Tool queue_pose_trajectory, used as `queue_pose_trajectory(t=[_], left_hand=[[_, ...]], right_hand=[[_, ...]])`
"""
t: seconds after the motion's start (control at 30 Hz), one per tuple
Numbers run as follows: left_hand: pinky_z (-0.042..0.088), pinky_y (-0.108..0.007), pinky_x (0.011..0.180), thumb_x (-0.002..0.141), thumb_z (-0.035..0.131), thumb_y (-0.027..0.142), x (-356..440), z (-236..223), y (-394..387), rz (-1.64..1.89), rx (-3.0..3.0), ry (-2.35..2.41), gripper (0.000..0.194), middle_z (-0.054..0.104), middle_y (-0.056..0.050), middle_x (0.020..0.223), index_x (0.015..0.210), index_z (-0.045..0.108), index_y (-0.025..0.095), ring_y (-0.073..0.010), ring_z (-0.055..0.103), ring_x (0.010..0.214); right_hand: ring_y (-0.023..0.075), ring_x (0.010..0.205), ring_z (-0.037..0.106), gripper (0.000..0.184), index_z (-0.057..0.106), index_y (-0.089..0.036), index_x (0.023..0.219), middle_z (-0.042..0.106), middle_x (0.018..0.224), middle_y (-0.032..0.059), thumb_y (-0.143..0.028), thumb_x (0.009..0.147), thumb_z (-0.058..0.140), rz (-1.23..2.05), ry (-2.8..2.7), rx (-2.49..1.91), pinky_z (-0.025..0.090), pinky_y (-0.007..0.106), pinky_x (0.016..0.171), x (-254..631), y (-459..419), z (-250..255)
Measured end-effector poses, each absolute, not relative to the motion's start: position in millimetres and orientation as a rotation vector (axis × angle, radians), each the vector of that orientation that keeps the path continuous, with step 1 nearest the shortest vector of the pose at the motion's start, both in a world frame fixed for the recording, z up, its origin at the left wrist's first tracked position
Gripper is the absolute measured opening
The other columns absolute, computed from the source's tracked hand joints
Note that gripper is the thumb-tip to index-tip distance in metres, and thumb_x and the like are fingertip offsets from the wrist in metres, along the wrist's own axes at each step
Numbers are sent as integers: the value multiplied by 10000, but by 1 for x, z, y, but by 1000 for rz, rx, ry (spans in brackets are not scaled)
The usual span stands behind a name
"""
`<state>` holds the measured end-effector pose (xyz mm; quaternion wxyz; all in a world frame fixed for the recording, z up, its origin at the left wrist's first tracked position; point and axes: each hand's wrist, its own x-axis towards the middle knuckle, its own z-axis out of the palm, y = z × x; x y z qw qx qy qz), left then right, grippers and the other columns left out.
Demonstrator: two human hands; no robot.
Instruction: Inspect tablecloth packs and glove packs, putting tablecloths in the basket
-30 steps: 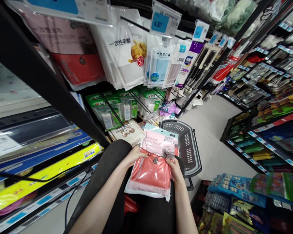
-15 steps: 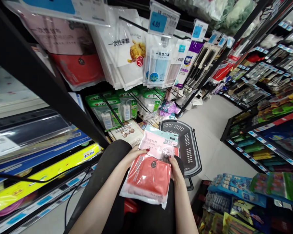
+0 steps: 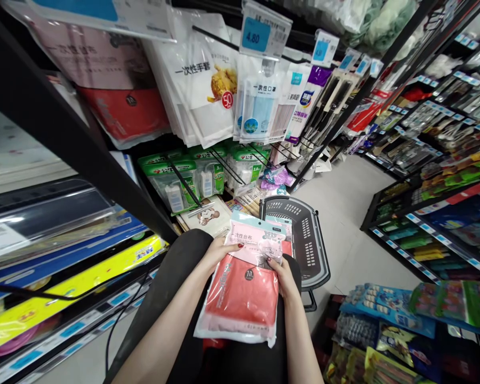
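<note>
Both forearms reach forward over the dark-clad knees, the left hand (image 3: 220, 253) and the right hand (image 3: 282, 272) closed on opposite side edges of a pink-and-red tablecloth packet (image 3: 244, 288). Each thumb lies across the front near its upper half, and the other fingers are mostly hidden, so how far they wrap behind cannot be told. The packet tilts over the lap, its pale lower edge toward the body and its header pointing away.

Just beyond the right hand, a dark shopping basket (image 3: 310, 234) with slotted walls stands on the smooth grey floor (image 3: 346, 213); open floor spreads to its right. A straight black shelf post (image 3: 92, 138) slants down on the left, near the left knee. The packet is glossy, crinkled clear plastic, rectangular and softly bulging, near hanging green-topped blister packs (image 3: 174, 184).
</note>
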<state>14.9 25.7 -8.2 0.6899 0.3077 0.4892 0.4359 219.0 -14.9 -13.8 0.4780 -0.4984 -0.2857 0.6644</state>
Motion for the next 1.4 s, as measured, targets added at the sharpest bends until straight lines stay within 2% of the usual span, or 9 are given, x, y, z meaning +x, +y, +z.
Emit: queue_pose_trajectory(t=[0.43,0.7,0.8,0.9,1.07,1.2,1.4], left_hand=[[463,-317,718,475,755,209,14,-14,26,978,719,1127,302,706,-83,711,746,695,90,-234,642,706],[478,-305,683,543,712,196,14,-4,22,961,505,993,433,704,-89,794,957,632,101,-230,649,732],[481,-306,691,525,723,189,16,-2,23,1013,459,1020,492,700,-88,843,997,609,114,-239,643,790],[483,-322,688,515,730,199,17,-5,22,982,477,1028,463,701,-102,820,954,623,96,-257,643,786],[485,-333,680,498,737,199,18,-10,22,965,480,1053,431,701,-104,798,902,633,92,-260,646,758],[484,-335,683,472,746,197,18,-7,22,971,493,1068,455,701,-100,804,902,635,97,-262,644,767],[479,-344,664,452,757,229,19,-8,21,960,560,1097,371,696,-88,718,779,651,90,-244,641,669]], right_hand=[[162,732,612,244,656,-186,836,688,844,18,-263,611,708,1609,-727,-1223,435,274,728,219,-15,-13],[162,681,615,285,652,-196,819,683,782,8,-298,567,737,1728,-670,-1219,443,270,684,226,-18,-16],[187,704,622,304,648,-202,805,683,781,13,-385,574,720,1724,-641,-1203,451,299,698,227,-17,-16],[216,739,628,337,637,-202,861,684,805,24,-436,621,671,1677,-637,-1200,459,329,705,225,-15,-13],[217,721,632,287,629,-172,895,686,807,37,-355,675,647,1668,-667,-1211,463,335,710,221,-13,-10],[211,710,633,302,630,-167,901,688,813,40,-345,659,658,1659,-680,-1212,461,335,715,221,-14,-12],[211,699,630,341,629,-174,886,688,817,38,-360,606,688,1616,-702,-1249,465,326,688,219,-14,-13]])
